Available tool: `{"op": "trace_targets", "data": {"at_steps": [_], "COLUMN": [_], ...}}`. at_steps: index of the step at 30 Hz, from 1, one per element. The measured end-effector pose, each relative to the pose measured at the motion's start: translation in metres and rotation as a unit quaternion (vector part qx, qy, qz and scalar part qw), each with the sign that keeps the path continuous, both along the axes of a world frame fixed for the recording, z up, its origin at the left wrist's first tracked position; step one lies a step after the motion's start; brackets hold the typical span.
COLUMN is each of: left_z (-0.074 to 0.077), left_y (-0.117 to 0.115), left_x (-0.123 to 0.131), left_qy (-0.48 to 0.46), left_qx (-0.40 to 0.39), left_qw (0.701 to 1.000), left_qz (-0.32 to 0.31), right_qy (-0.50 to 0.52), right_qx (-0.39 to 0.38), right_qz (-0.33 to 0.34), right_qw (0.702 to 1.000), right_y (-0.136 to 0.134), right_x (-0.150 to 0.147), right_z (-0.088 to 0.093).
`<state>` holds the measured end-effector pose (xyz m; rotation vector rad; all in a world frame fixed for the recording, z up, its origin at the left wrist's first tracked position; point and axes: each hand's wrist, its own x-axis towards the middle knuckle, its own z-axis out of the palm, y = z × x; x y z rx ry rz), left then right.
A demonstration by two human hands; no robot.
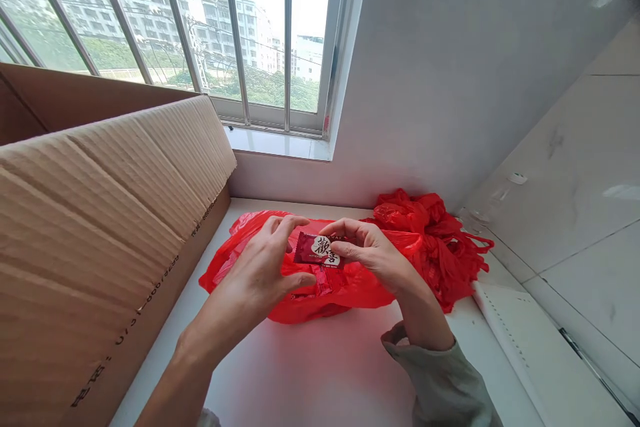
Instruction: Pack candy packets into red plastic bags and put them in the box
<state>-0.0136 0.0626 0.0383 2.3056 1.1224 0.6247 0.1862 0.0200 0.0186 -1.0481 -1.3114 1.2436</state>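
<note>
A dark red packet (307, 250) is pinched by the right hand (379, 255) above a red bag (310, 311); the left hand (263, 265) is held alongside, fingers parted.

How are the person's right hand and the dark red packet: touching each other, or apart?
Touching. The head view shows the right hand pinching the dark red packet at its right end, the fingers overlapping its printed face.
</note>
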Motion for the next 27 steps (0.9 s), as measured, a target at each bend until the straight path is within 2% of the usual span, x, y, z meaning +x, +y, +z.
{"op": "trace_targets", "data": {"at_steps": [4, 7, 16, 19, 21, 24, 27], "left_z": [-0.001, -0.001, 0.0, -0.008, -0.02, -0.037, -0.044], "left_y": [-0.002, -0.003, 0.0, -0.007, -0.013, -0.023, -0.03], "left_x": [0.002, 0.003, 0.005, -0.007, -0.021, -0.042, -0.05], "left_qy": [-0.057, -0.095, -0.062, -0.019, -0.03, -0.065, -0.016], "left_qx": [-0.134, -0.156, -0.114, -0.055, -0.008, 0.028, 0.054], "left_qw": [0.988, 0.98, 0.989, 0.998, 0.999, 0.997, 0.997], "left_qz": [-0.06, -0.085, -0.073, -0.033, -0.015, -0.039, -0.061], "right_qy": [-0.017, -0.024, -0.033, -0.13, -0.232, -0.35, -0.393], "right_qx": [0.015, 0.014, 0.009, 0.018, 0.025, 0.034, 0.041], "right_qz": [0.009, 0.011, 0.015, -0.021, -0.047, -0.058, -0.057], "right_qw": [1.0, 1.0, 0.999, 0.991, 0.971, 0.934, 0.917], "right_y": [-0.002, -0.002, 0.0, 0.002, 0.004, 0.008, 0.014], "right_x": [0.001, 0.0, -0.002, -0.003, -0.005, -0.013, -0.024], "right_z": [0.001, 0.001, -0.003, -0.008, -0.013, -0.025, -0.035]}}
